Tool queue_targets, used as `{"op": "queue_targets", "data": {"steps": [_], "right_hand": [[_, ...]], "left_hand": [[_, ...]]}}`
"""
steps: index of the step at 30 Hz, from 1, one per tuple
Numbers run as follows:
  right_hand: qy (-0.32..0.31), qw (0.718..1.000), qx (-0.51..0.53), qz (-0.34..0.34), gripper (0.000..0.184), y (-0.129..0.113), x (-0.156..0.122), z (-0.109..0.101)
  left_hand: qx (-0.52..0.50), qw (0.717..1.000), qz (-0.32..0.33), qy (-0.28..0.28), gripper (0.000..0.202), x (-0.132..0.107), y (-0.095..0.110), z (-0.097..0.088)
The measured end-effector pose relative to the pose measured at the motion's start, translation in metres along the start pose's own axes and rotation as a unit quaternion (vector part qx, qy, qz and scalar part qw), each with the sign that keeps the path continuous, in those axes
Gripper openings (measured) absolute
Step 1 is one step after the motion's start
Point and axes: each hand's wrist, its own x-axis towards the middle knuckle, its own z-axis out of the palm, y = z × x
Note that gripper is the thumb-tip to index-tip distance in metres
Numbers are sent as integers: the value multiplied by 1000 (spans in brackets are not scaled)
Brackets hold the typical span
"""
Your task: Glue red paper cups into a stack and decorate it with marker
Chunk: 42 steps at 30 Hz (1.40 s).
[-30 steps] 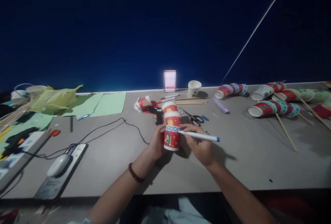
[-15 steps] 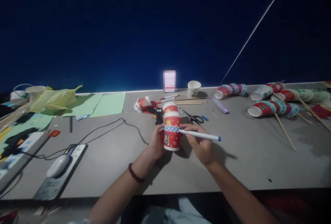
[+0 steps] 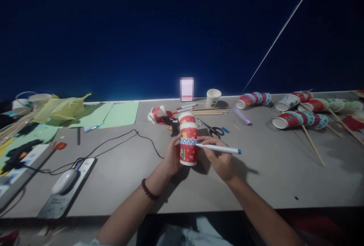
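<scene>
A chain of red patterned paper cups (image 3: 188, 140) stands on end at the middle of the grey table (image 3: 256, 177). My left hand (image 3: 172, 155) is wrapped round the left side of the lowest cup. My right hand (image 3: 218, 159) pinches a white pen with a blue cap (image 3: 220, 149), its tip touching the cup's blue-and-white band. A bead bracelet sits on my left wrist.
Black scissors (image 3: 214, 128), markers and wooden sticks lie behind the cups. More cup chains on sticks (image 3: 298, 119) lie at the right. A white cup (image 3: 213, 96) stands at the back. At the left are green paper (image 3: 113, 114), a cable and a power strip (image 3: 66, 185).
The cup in my hands has turned slightly, showing a different part of its print. Both hands and the pen stay almost where they were.
</scene>
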Motion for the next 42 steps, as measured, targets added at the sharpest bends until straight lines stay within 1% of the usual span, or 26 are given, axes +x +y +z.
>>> {"op": "queue_targets", "data": {"steps": [6,13,17,21,24,30,34,40,42], "right_hand": [[0,1000,6,6,10,2,-1,1],[3,1000,10,6,11,1,0,0],[5,1000,12,4,11,0,0,1],[3,1000,12,3,10,0,-1,0],[1,1000,11,2,9,0,-1,-1],[2,1000,9,2,10,0,-1,0],[6,1000,13,4,10,1,-1,1],[12,1000,16,12,7,2,-2,0],[13,1000,16,14,6,1,-1,0]], "left_hand": [[5,1000,8,10,37,-1,0,1],[17,1000,11,2,40,0,-1,1],[9,1000,18,4,37,-1,0,1],[13,1000,5,-6,37,0,0,-1],[11,1000,9,-12,37,0,-1,-3],[5,1000,25,-9,33,0,-1,-1],[8,1000,22,-16,35,0,-1,-1],[26,999,22,9,35,1,-1,-3],[26,999,23,8,35,1,-1,-3]]}}
